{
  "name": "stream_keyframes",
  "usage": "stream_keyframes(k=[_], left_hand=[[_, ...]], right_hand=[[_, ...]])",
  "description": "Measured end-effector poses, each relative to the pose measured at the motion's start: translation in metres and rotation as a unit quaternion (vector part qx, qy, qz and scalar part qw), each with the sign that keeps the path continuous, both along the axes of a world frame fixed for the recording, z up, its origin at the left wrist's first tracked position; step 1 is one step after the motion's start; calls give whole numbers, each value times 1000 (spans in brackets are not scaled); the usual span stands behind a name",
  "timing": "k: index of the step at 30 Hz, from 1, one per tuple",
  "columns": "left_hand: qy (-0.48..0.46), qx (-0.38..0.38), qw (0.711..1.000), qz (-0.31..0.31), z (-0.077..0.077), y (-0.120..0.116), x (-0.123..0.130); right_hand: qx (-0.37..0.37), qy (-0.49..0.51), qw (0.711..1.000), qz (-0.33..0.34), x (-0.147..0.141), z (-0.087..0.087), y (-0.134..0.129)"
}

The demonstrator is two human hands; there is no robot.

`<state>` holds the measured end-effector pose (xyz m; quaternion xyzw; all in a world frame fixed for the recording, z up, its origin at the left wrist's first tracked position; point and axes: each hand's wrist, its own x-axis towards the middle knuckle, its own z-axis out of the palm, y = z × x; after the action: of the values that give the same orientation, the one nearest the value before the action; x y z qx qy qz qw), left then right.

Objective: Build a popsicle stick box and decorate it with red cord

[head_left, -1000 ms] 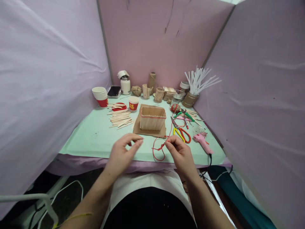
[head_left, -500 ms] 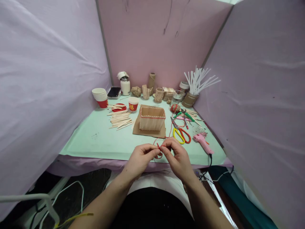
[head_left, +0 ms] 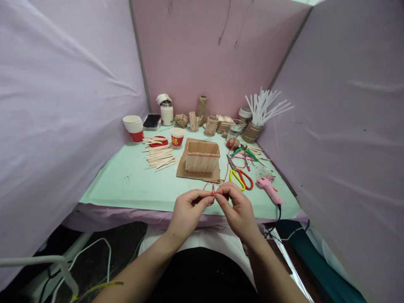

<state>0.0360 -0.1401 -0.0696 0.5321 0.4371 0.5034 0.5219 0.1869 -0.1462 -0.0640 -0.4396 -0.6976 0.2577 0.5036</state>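
Between the fingertips of both hands is a small loop of red yarn (head_left: 213,189), held above the table's front edge. My left hand (head_left: 188,209) pinches it from the left, thumb against forefinger. From the other side my right hand (head_left: 236,207) pinches the same yarn, the fingertips nearly touching. The strand runs back past the scissors (head_left: 240,174) to a ball wound with red yarn (head_left: 232,143). Just beyond my hands, a rectangular box of craft sticks (head_left: 202,158) with red yarn along its rim stands on a piece of cardboard (head_left: 196,176).
A pink glue gun (head_left: 269,188) lies at the right with its cord over the edge. Green-handled pliers (head_left: 244,150) lie behind the scissors. Loose craft sticks (head_left: 160,158), paper cups (head_left: 134,127), a twine ball (head_left: 181,120) and a pot of white sticks (head_left: 253,131) stand farther back.
The red loop that hung below my fingers has shrunk, and a small loop now stands up between the fingertips. Both hands stay pinched in nearly the same place.
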Motion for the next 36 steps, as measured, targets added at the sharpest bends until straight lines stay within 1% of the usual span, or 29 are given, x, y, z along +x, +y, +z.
stream_keyframes(k=[7, 14, 17, 19, 22, 25, 28, 31, 34, 36], left_hand=[[2, 25, 1000, 8, -3, -1, 2], [-2, 37, 999, 20, -5, -1, 2], [-5, 50, 999, 15, -6, -1, 2], [-7, 59, 998, 12, -6, -1, 2], [-6, 63, 998, 8, -6, -1, 3], [0, 68, 998, 6, -6, -1, 3], [5, 83, 996, 22, -8, 1, 2], [21, 107, 993, 48, -10, 1, 2], [40, 130, 989, 64, -11, 1, 3], [50, 142, 986, 70, -11, 1, 3]], right_hand=[[-61, 48, 997, 17, 1, -4, 2], [-64, 73, 995, 17, 2, -4, 1], [-40, 79, 996, -16, 6, -4, 3], [-23, 56, 998, -31, 8, -5, 6], [3, 13, 999, -33, 9, -7, 8], [32, 10, 998, -62, 8, -8, 5], [87, 15, 992, -89, 5, -8, -2], [142, -22, 986, -81, 0, -5, -10], [155, -63, 981, -95, -7, -3, -14], [155, -65, 979, -115, -10, -4, -13]])
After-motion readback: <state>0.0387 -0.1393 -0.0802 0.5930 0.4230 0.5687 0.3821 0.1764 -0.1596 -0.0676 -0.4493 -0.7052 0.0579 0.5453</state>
